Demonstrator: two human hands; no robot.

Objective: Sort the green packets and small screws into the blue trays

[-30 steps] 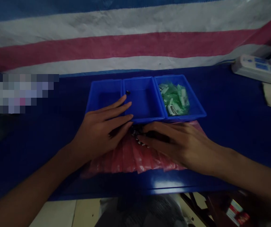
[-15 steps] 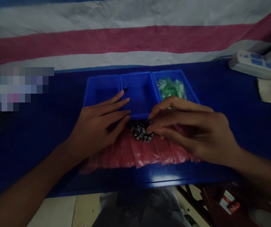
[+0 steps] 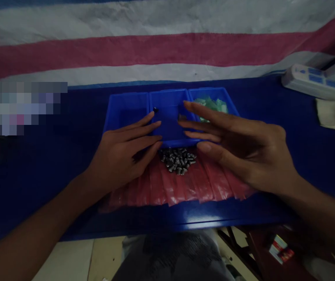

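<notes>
A pile of small dark, shiny metal pieces lies on a row of red plastic bags, just in front of the middle blue bin. My left hand rests at the left side of the pile, fingers spread, fingertips at the middle bin's near left corner. Over the right part of that bin is my right hand, its fingers apart and thumb near the bin's front rim. A dark blurred piece shows in the bin by the right fingertips. One small black piece sits at the bin's left side.
The left blue bin adjoins the middle one. Green and white packets lie in the right blue bin. A power strip and pale cloth are at the far right. A striped sheet hangs behind the blue table.
My right hand has lifted off the pile, opened and shifted up over the middle bin, uncovering more metal pieces. A dark piece now shows in that bin. My left hand has stayed in place.
</notes>
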